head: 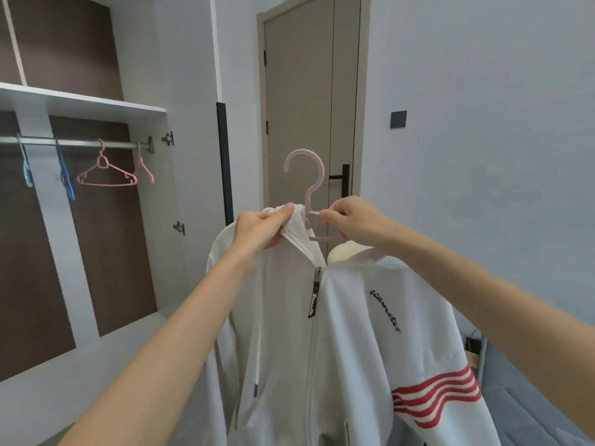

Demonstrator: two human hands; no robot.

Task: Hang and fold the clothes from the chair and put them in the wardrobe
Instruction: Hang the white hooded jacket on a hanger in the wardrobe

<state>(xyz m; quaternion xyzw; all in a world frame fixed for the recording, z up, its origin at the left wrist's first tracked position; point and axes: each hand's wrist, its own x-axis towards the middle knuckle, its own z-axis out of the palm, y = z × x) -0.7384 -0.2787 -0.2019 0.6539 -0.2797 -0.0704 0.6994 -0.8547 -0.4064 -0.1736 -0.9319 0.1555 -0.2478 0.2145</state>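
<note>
White zip hoodie [322,349]: red stripes on one sleeve, black script on the chest, zip closed up to the neck opening. It is held up in the air in front of the beige door [299,107], right of the wardrobe [106,236] and outside it.

Left hand [264,228]: fingers curled, pinching the hood edge just beside the zip.

Right hand [352,222]: fingers closed round the neck of the pale pink hanger [306,185]. Its hook stands upright above both hands. Its arm on the left-hand side is hidden by fabric.

Wardrobe stands open. A metal rail [80,143] runs under a white shelf [96,104]. On the rail, left to right: light blue hanger [26,170], dark blue hanger [67,181], coral hanger [106,177] seen face-on, and second coral hanger [144,170] seen edge-on.
</note>
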